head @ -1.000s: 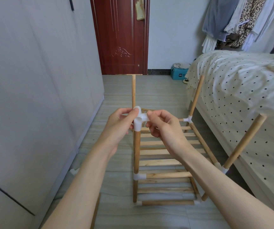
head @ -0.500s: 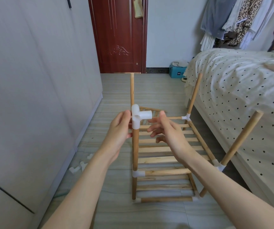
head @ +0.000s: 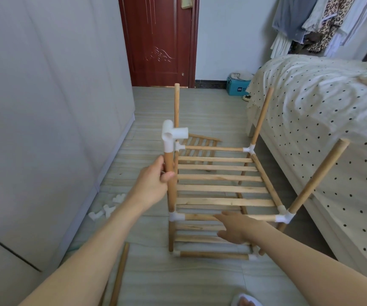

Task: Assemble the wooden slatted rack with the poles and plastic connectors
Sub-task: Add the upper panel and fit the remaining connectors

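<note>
Head view is showing the left hand [head: 156,180] gripping the near-left pole [head: 171,184], which is wearing a white connector [head: 172,134] on top, while the right hand [head: 235,227] is hovering relaxed, fingers loose, over the rack [head: 220,188] standing on the floor [head: 200,281].

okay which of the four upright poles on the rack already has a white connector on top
The near-left pole, the one the left hand grips. A white connector caps it; the far-left pole, far-right pole and near-right pole end in bare wood.

Loose pole [head: 118,274] cut off below.
</note>
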Demonstrator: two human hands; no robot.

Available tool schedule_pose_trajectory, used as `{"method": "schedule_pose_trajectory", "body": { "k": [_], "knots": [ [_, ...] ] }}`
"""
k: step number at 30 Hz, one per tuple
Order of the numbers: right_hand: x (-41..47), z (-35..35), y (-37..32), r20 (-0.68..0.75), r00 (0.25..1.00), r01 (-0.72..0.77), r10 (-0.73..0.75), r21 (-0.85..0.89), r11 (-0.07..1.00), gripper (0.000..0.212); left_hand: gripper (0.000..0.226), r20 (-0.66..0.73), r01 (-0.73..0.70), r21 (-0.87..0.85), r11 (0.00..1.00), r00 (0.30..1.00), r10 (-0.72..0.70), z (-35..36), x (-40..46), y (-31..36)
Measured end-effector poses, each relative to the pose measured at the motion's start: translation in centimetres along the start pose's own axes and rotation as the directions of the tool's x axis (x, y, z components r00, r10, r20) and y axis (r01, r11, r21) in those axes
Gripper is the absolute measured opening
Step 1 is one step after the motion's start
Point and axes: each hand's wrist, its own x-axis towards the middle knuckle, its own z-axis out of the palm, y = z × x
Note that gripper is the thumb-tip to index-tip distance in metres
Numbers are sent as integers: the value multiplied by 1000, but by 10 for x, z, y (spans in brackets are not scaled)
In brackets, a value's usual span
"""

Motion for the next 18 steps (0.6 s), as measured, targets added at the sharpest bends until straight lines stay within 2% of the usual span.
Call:
{"method": "schedule_pose_trajectory", "body": {
  "k": [2, 5, 6, 7, 9, 12, 13, 15, 18],
  "knots": [
    [-2, -3, -3, -29, 998, 49, -49, 5, 999, 60, 11, -146, 82, -37, 996, 985, -87, -3, 12, -9],
    [-4, -9, -8, -47, 991, 124, -123, 28, 992, 60, 15, -436, 236, -76, 969, 866, -246, -12, 23, -29],
    [-5, -11, -9, -42, 991, 129, -127, 44, 991, 59, 18, -473, 291, -73, 954, 832, -290, -13, 22, -37],
    [-5, -13, -10, -38, 991, 127, -125, 57, 990, 58, 18, -463, 335, -39, 941, 829, -314, -12, 21, -45],
    [-7, -13, -13, -31, 994, 111, -109, 93, 989, 53, 14, -324, 340, 73, 938, 897, -300, -3, 18, -58],
    [-14, -11, -22, -26, 988, 154, -152, 205, 967, 43, 16, 20, 170, 219, 961, 984, -179, 16, 12, -56],
    [-18, -10, -25, 5, 985, 163, -171, 270, 949, 42, 22, 148, 92, 267, 959, 980, -135, 22, 10, -52],
    [-26, -10, -23, 92, 978, 140, -186, 365, 920, 41, 32, 360, -26, 348, 937, 927, -108, 32, 2, -39],
    [-35, -12, -6, 158, 985, 35, -73, 229, 973, 44, 43, 499, -92, 408, 909, 855, -138, 44, -5, -28]
  ]
}}
